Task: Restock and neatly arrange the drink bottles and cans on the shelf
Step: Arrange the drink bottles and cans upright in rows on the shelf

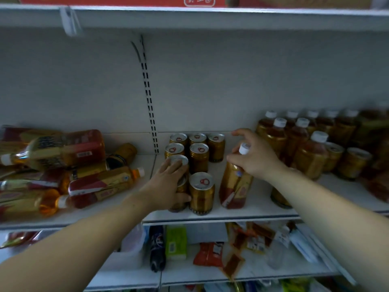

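Note:
Several gold cans stand in rows at the middle of the white shelf. My left hand grips a gold can in the left column, fingers wrapped round its side. Beside it stands another gold can at the front. My right hand holds the neck of an upright amber tea bottle with a white cap, just right of the cans. Upright tea bottles fill the shelf's right part.
A heap of tea bottles lies on its side on the left of the shelf. More gold cans stand at the right front. The lower shelf holds snack packets, a green pack and a dark bottle. An upper shelf runs overhead.

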Demonstrator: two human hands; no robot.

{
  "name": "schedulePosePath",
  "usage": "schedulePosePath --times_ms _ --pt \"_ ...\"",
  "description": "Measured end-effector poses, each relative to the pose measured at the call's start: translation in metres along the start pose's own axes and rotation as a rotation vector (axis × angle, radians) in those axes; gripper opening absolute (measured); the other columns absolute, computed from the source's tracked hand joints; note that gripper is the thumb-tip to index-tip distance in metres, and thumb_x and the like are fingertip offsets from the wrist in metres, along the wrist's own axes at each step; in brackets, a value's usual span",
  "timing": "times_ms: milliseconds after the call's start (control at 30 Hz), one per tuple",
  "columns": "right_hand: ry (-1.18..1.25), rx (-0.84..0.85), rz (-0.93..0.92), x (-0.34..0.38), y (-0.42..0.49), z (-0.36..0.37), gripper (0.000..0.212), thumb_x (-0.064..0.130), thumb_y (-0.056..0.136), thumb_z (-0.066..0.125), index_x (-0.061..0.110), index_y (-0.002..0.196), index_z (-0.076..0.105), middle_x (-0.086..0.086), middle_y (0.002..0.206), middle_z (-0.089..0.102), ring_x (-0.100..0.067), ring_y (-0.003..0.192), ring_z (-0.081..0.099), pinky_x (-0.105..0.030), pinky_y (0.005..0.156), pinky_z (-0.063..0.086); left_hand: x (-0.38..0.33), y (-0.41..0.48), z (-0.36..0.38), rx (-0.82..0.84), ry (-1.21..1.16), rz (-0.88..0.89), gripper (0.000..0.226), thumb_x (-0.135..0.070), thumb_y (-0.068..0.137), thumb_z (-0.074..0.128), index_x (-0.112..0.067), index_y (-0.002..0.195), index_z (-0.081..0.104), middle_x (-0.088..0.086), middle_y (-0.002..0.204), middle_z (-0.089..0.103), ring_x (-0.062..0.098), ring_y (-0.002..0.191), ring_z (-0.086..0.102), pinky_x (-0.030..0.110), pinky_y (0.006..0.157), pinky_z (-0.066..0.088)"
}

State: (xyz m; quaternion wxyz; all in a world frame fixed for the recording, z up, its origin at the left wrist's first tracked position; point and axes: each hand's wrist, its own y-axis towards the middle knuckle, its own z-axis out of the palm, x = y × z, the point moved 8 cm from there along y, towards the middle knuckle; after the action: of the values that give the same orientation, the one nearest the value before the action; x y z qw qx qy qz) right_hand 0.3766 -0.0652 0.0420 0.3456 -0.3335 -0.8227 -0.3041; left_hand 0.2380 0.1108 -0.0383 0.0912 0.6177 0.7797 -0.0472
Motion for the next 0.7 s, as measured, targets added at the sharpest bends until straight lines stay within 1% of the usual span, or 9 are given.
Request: schedulePosePath --times_ms 33,133,233,333,400,467,533,633,700 --pt "-0.017 -0.055 0.000 -0.004 0.001 -0.005 0.051 0.025 0.069 0.077 0.046 0.107 0.050 0.008 0.087 0.067 -0.009 0.086 0.061 -0.014 0.067 0.042 -0.001 0.000 -0.001 -0.006 0.005 0.013 0.100 -0.061 0.079 0.059 -0.026 0.151 0.000 -0.006 0.160 -0.005 0.021 0.144 -0.015 0.038 0.116 0.003" --pt "-0.111 -0.161 0.036 -0.017 0.004 -0.019 0.047 0.028 0.072 0.075 0.037 0.112 0.053 -0.002 0.105 0.064 -0.016 0.101 0.057 -0.024 0.075 0.040 -0.003 -0.001 -0.003 -0.042 -0.026 0.032 0.103 -0.060 0.078 0.062 -0.022 0.151 0.000 -0.003 0.160 -0.002 0.020 0.145 -0.012 0.036 0.116 0.002" --pt "-0.194 -0.142 0.083 -0.014 -0.001 -0.021 0.060 0.036 0.075 0.076 0.029 0.127 0.048 -0.003 0.120 0.057 -0.018 0.112 0.051 -0.028 0.084 0.038 -0.002 0.000 -0.004 -0.028 -0.081 0.036 0.108 -0.063 0.074 0.063 -0.022 0.152 0.000 -0.005 0.160 -0.003 0.016 0.145 -0.013 0.033 0.114 0.000" --pt "-0.379 -0.246 -0.163 0.037 -0.020 -0.014 0.070 0.052 0.074 0.070 0.027 0.134 0.042 -0.003 0.129 0.049 -0.021 0.120 0.044 -0.031 0.093 0.036 0.007 0.002 -0.004 0.074 -0.144 0.062 0.118 -0.068 0.062 0.065 -0.028 0.151 -0.002 -0.012 0.158 -0.008 0.009 0.143 -0.012 0.030 0.113 0.001" --pt "-0.439 -0.117 -0.303 0.066 -0.033 0.020 0.077 0.065 0.069 0.059 0.033 0.135 0.034 0.001 0.136 0.046 -0.019 0.125 0.041 -0.029 0.093 0.032 0.016 0.004 -0.002 0.136 -0.107 0.070 0.123 -0.065 0.057 0.067 -0.030 0.150 -0.005 -0.013 0.157 -0.013 0.007 0.142 -0.014 0.031 0.114 0.003" --pt "-0.538 0.229 -0.195 0.058 -0.039 0.070 0.094 0.071 0.062 0.059 0.034 0.142 0.025 0.001 0.146 0.038 -0.021 0.129 0.041 -0.029 0.095 0.036 0.021 0.005 0.002 0.154 -0.042 0.066 0.122 -0.058 0.060 0.070 -0.026 0.150 -0.007 -0.008 0.158 -0.015 0.011 0.142 -0.017 0.033 0.114 0.002" --pt "-0.661 0.470 -0.047 0.031 -0.045 0.103 0.090 0.058 0.072 0.068 0.022 0.144 0.028 -0.005 0.146 0.037 -0.025 0.125 0.044 -0.034 0.097 0.041 0.021 0.007 0.004 0.127 -0.036 0.068 0.118 -0.052 0.065 0.070 -0.023 0.150 -0.006 -0.004 0.159 -0.014 0.014 0.143 -0.017 0.032 0.112 0.001" --pt "-0.679 0.433 -0.025 0.019 -0.036 0.114 0.074 0.024 0.088 0.063 0.011 0.148 0.022 -0.011 0.147 0.034 -0.028 0.126 0.043 -0.035 0.099 0.039 0.022 0.007 0.005 0.095 -0.018 0.056 0.114 -0.054 0.067 0.067 -0.024 0.150 -0.006 -0.003 0.159 -0.012 0.015 0.144 -0.015 0.036 0.113 0.002" --pt "-0.694 0.395 -0.010 0.017 -0.024 0.119 0.072 0.016 0.090 0.057 0.009 0.150 0.018 -0.013 0.145 0.033 -0.031 0.123 0.044 -0.038 0.097 0.041 0.020 0.006 0.005 0.075 0.020 0.038 0.113 -0.056 0.068 0.064 -0.023 0.150 -0.006 -0.003 0.159 -0.011 0.015 0.144 -0.015 0.039 0.114 0.004"
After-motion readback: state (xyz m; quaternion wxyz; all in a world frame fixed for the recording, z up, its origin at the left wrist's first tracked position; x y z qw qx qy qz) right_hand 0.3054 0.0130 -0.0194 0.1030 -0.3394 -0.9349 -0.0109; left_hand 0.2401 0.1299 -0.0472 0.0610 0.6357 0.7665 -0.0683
